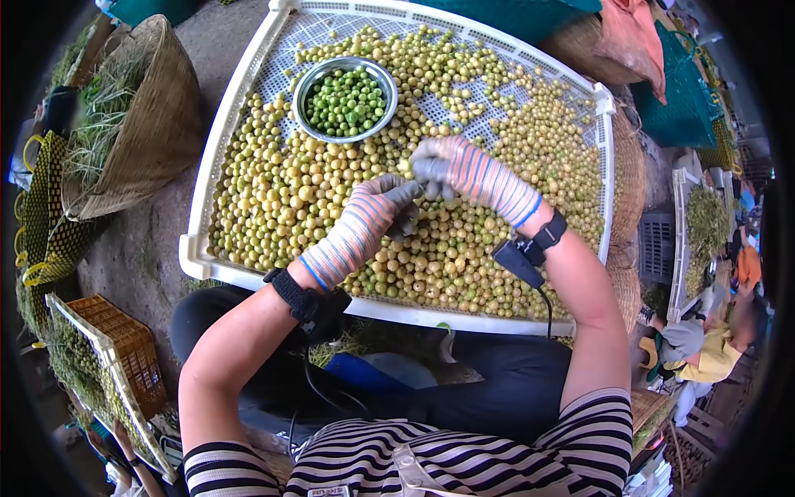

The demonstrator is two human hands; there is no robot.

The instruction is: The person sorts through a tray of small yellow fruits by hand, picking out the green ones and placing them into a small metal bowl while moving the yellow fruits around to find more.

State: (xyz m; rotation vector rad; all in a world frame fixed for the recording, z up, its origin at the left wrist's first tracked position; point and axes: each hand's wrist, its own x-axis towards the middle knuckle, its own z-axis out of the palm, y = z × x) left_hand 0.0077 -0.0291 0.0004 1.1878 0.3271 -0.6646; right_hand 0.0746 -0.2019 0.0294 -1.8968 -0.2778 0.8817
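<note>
My left hand [371, 217], in a striped glove with grey fingertips, is over the middle of a white mesh tray [414, 313]. Its fingers are pinched together. Close beside it is my right hand [472, 176], gloved the same way, its fingers curled in towards the left fingertips. What lies between the fingertips is too small to make out. Small round yellow-green fruits [281, 190] cover much of the tray under both hands. Beyond the left hand, a metal bowl [345, 139] rests among them, holding small bright green fruits [346, 101].
A tall woven basket [157, 116] of green stalks stands at left. Below it are an orange crate [124, 340] and another tray [108, 364] with plants. Teal baskets [672, 91] stand at upper right. People [716, 352] are at far right. A cable [548, 311] hangs from my right wrist.
</note>
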